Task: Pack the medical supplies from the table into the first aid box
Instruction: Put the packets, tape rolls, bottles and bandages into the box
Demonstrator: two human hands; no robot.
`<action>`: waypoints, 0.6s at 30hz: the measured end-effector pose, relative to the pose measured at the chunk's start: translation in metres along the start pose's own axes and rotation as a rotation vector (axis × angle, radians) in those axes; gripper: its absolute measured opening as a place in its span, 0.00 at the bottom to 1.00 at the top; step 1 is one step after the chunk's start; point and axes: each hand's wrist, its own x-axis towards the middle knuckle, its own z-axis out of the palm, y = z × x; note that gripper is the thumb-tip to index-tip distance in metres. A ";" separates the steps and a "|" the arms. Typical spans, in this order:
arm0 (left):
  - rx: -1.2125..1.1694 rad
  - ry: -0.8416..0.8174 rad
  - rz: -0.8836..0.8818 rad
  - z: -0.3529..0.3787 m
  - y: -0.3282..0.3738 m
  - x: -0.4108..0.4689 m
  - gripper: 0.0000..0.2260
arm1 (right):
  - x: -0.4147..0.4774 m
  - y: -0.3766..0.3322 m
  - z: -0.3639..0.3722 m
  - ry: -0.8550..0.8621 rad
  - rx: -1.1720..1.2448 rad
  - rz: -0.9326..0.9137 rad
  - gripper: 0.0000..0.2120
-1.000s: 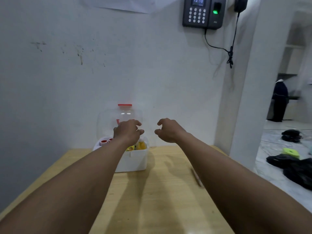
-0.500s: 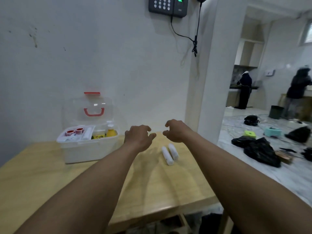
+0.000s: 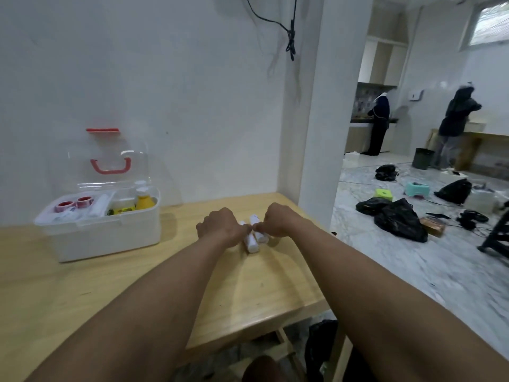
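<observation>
Two white rolls (image 3: 252,241) are seen lying side by side on the wooden table (image 3: 82,293), near its middle, with their long axes running toward 12 o'clock. The left hand (image 3: 221,227) is placed at 9 o'clock of the rolls, knuckles up, its fingers curled down and pressed together onto the left roll. The right hand (image 3: 275,220) is placed at 3 o'clock of them, its fingers likewise curled, with the tips pinched on the right roll. The fingertips of both hands meet over the rolls; whether either roll is lifted cannot be told.

The first aid box (image 3: 110,238) is set at 9 o'clock of the hands, well apart from them, close to the wall. Its clear lid (image 3: 102,161), fitted with a red handle (image 3: 111,166), is stood open and upright. Inside the box, two red-cored tape rolls (image 3: 74,204) are held in the tray on the left, and a yellow bottle (image 3: 144,201) is stood upright on the right.

At 2 o'clock, beyond the table, black bags (image 3: 396,219) are scattered on a marble floor (image 3: 413,266).
</observation>
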 end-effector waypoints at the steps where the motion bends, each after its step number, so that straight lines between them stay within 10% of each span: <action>1: -0.043 -0.007 -0.024 -0.001 0.001 0.000 0.17 | 0.000 0.000 0.000 -0.002 0.017 0.012 0.18; 18: -0.362 -0.064 -0.119 -0.035 -0.003 0.010 0.15 | -0.009 -0.012 -0.021 0.043 0.199 -0.003 0.19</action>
